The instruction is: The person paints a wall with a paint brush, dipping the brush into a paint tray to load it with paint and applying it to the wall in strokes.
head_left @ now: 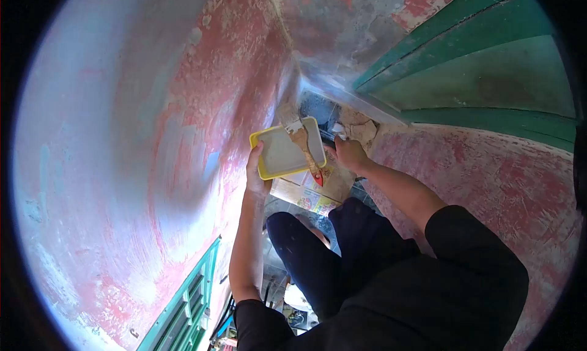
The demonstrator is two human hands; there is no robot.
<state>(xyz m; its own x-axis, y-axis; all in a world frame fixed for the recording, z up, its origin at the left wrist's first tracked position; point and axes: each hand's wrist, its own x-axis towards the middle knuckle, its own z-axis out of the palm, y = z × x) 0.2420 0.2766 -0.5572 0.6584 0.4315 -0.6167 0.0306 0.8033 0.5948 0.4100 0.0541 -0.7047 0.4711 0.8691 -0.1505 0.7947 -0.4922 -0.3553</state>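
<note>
Person crouches in a corner btwn two worn red-and-grey plaster walls (183, 106), looking down. Left hand (255, 170) holds a shallow yellow plastic paint tray (287, 148) by its near-left edge, thumb over the rim, fingers underneath (so clamped on the tray, not spread). Tray is lifted clear of the floor, roughly level, w/ a film of pale paint inside. A flat wooden-handled brush w/ a red tip (306, 152) lies across the tray's right side, bristles toward the far corner, handle end poking out past the near rim.

Right hand (350, 152) sits just beside the tray's right edge, near the brush handle, fingers curled around something small and pale; can't tell what, or whether it touches the tray.

Step in hand, as I judge it: paint is loaded, tray's being carried or steadied at the wall, brush parked. Next move prob. calls for the right hand to free up and take the brush by the handle w/o tipping the tray; left must keep it level since the paint is thin.

Below, printed sheets of paper (306, 195) cover the tiled floor. There's colour print on them, but too small and blurred to read. No brand visible on tray or brush. Green wooden shutters (483, 63) stand upper right, another green louvred panel (189, 308) lower left. Dark trousers (318, 253), black sleeve.
</note>
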